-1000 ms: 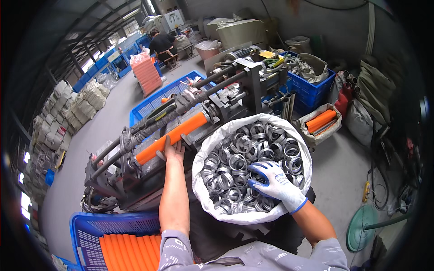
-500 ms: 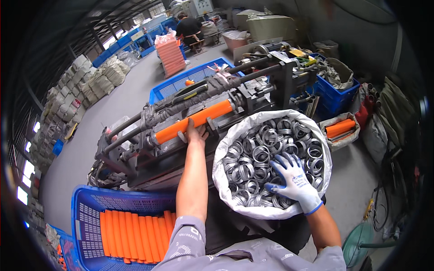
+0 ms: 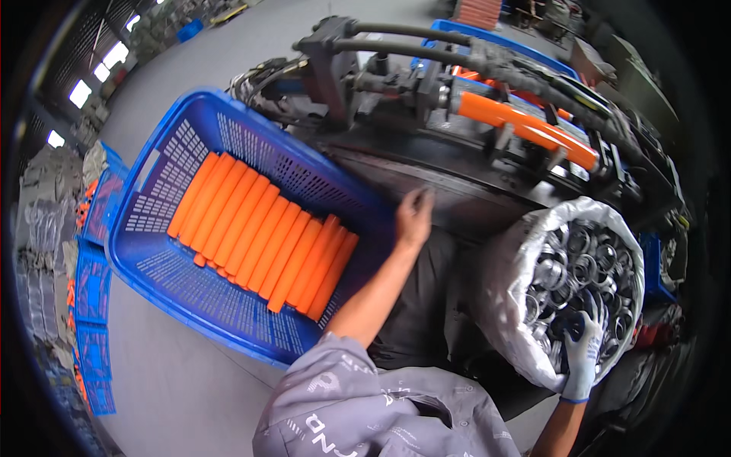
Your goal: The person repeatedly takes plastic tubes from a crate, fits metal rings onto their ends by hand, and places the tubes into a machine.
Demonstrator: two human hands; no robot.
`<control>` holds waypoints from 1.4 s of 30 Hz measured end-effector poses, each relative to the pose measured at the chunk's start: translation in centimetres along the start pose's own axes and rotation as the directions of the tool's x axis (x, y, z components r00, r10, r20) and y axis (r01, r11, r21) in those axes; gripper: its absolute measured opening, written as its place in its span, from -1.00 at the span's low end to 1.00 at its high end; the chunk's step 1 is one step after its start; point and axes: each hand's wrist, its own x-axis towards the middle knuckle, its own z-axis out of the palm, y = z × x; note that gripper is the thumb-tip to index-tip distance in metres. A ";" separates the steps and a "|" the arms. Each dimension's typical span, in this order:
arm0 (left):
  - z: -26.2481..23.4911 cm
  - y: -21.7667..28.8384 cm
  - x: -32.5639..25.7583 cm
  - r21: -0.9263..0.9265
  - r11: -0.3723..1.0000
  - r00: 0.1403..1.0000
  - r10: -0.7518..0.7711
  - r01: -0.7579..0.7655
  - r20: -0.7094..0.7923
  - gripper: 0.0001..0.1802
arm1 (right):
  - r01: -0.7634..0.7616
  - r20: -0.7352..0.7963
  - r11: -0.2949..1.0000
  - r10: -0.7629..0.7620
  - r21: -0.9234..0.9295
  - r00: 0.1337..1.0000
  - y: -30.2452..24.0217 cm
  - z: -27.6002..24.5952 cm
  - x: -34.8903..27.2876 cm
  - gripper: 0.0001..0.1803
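Observation:
My bare left hand (image 3: 415, 217) is in the air by the right end of a blue plastic basket (image 3: 139, 263), apart from the machine. Its fingers are blurred, and I see nothing clearly held. Several orange tubes (image 3: 255, 232) lie side by side in that basket. Another orange tube (image 3: 525, 129) rests lengthwise in the machine (image 3: 365, 129). My right hand (image 3: 585, 346), in a white and blue glove, reaches into a white sack (image 3: 499, 301) of grey metal rings (image 3: 582, 268). Its fingers are apart among the rings, their tips partly hidden.
The machine's dark bed and rods run across beyond the basket and sack. A second blue basket (image 3: 442, 29) stands behind it. Blue crates (image 3: 93, 358) with orange pieces line the left. Stacked orange tubes (image 3: 478, 13) stand at the far back.
My left hand has left the orange tube in the machine and come back toward the basket. The view has turned left. My right hand stays in the sack of rings.

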 end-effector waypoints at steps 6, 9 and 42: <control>-31.2 -15.4 -4.8 0.758 0.263 0.784 -0.391 0.597 -0.482 -0.33 | -0.023 0.070 1.000 0.021 0.017 0.997 -1.8 -0.2 1.4 -0.32; -37.9 -14.8 -7.0 0.721 0.089 0.692 -0.383 0.687 -0.612 -0.18 | -0.037 0.065 0.995 0.044 -0.096 0.997 -1.5 -0.4 1.1 -0.21; -7.5 19.0 -2.1 0.309 0.796 0.845 0.427 -0.521 0.323 -0.40 | -0.249 0.331 -0.265 0.336 0.932 0.882 1.0 5.0 0.2 -0.60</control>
